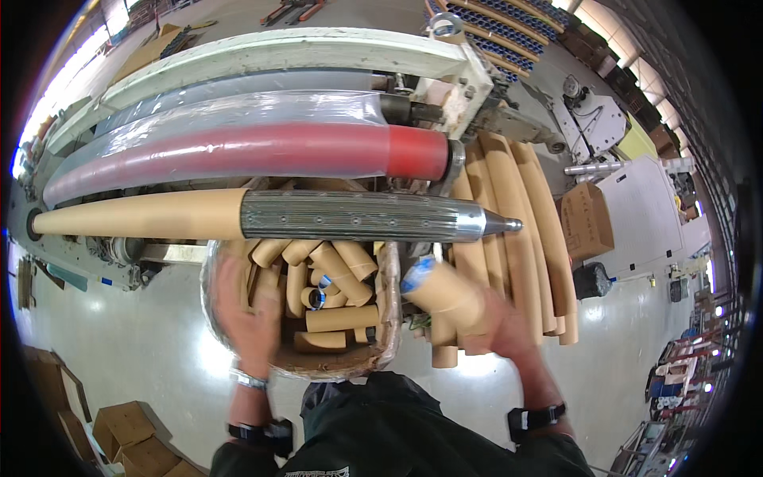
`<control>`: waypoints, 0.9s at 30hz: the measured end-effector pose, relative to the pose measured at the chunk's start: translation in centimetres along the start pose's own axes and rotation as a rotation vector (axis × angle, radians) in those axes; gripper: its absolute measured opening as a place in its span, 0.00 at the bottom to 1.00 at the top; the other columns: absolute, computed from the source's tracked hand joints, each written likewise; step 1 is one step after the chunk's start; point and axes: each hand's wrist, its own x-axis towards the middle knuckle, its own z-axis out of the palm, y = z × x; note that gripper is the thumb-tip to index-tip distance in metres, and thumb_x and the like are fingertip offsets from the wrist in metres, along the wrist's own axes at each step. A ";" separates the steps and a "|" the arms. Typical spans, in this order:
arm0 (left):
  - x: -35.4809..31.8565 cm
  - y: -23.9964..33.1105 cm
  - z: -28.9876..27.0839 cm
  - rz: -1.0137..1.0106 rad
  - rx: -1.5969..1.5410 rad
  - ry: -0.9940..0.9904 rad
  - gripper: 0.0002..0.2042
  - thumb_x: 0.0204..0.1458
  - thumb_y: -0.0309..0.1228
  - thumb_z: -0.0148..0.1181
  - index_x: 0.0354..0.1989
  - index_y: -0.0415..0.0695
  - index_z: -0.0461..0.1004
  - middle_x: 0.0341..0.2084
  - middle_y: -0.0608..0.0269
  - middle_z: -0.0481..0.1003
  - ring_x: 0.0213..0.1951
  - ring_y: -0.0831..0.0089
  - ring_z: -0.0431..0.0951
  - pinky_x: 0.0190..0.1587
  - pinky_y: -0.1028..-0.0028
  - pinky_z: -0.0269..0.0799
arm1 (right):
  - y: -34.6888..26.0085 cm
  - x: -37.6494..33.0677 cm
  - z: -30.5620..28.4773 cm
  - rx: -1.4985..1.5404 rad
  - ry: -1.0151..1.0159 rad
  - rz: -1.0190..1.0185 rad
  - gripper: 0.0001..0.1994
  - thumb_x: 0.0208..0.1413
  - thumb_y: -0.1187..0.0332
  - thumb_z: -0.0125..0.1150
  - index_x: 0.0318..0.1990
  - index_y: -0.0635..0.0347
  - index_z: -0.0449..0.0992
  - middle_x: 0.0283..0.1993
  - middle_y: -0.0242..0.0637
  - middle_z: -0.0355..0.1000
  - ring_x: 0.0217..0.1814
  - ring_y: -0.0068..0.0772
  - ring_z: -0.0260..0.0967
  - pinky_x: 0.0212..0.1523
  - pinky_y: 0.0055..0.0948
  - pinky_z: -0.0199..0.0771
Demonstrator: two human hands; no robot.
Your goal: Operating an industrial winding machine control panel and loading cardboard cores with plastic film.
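Note:
My right hand (pixel 501 322) grips a short brown cardboard tube (pixel 449 296) with blue at its far end, right of the bin and below the shaft's tip. My left hand (pixel 245 318) is blurred, its fingers stretched out and thumb apart, over the left side of a wrapped bin (pixel 389 318). It appears to hold nothing. Inside the bin lie several short cardboard tubes (pixel 342 319), a few with blue or dark ends. Above it a ridged metal shaft (pixel 358 216) runs sideways, with a long cardboard tube (pixel 143 213) over its left part.
Behind the shaft are a red roller (pixel 417 153) and a film-wrapped roller (pixel 318 107) on a white frame (pixel 278 49). Long cardboard tubes (pixel 509 191) stand at the right. A cardboard box (pixel 586 221) sits beyond them; more boxes (pixel 127 429) lie at lower left.

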 end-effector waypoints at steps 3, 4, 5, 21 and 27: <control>6.9 -6.0 -1.6 0.135 0.136 0.188 0.28 0.55 0.35 0.57 0.63 0.40 0.59 0.60 0.48 0.63 0.61 0.51 0.63 0.62 0.56 0.57 | 12.8 -5.3 -4.5 -0.394 0.223 0.124 0.45 0.23 0.73 0.77 0.58 0.62 0.62 0.50 0.50 0.70 0.53 0.57 0.67 0.53 0.46 0.70; 8.9 -7.7 -2.2 0.099 0.198 0.192 0.27 0.57 0.35 0.55 0.64 0.42 0.59 0.61 0.49 0.62 0.61 0.51 0.63 0.62 0.57 0.58 | 14.2 -4.8 -6.3 -0.336 0.136 0.341 0.45 0.23 0.74 0.76 0.57 0.61 0.62 0.52 0.49 0.69 0.55 0.57 0.66 0.55 0.45 0.68; 10.8 -10.0 -3.0 0.205 0.204 0.193 0.24 0.59 0.37 0.52 0.63 0.45 0.60 0.61 0.50 0.62 0.61 0.53 0.63 0.61 0.59 0.59 | 16.9 -5.0 -7.2 -0.405 0.264 0.183 0.45 0.24 0.75 0.76 0.58 0.60 0.61 0.53 0.49 0.68 0.56 0.56 0.65 0.56 0.44 0.67; 17.1 -19.4 -4.4 0.215 0.352 0.223 0.15 0.58 0.36 0.44 0.44 0.41 0.74 0.42 0.52 0.75 0.48 0.53 0.72 0.55 0.61 0.63 | 6.1 13.1 -7.9 -0.383 -0.184 -0.432 0.36 0.33 0.74 0.69 0.56 0.57 0.64 0.52 0.48 0.67 0.52 0.56 0.66 0.53 0.47 0.66; 16.5 -18.7 -5.1 0.274 0.184 0.269 0.12 0.47 0.30 0.59 0.41 0.42 0.75 0.36 0.55 0.76 0.42 0.55 0.74 0.50 0.60 0.66 | -13.8 18.6 4.7 -0.407 0.042 -0.624 0.43 0.31 0.64 0.75 0.58 0.63 0.59 0.49 0.46 0.66 0.51 0.51 0.64 0.53 0.44 0.63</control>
